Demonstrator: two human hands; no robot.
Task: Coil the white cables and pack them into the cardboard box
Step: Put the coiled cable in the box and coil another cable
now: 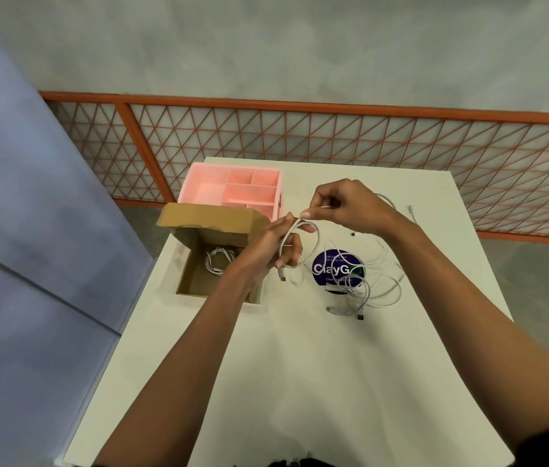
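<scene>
Coil [291, 232] of white cable looks partly wound, held up over the bench [300, 365]. Our left hand [263, 254] has its grip curled round the loops, and our right hand [344, 205] pinches the free end just above. The cardboard box [185, 278] sits open just left of the left hand, so we'd say that hand's nearer for the drop. The loose cables [367, 284] lie off to the right.

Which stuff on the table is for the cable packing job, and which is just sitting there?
For the job: cable being coiled in the left hand and right hand; loose cables; coiled cable inside the cardboard box.
Just lying about: pink tray; blue sticker.
</scene>
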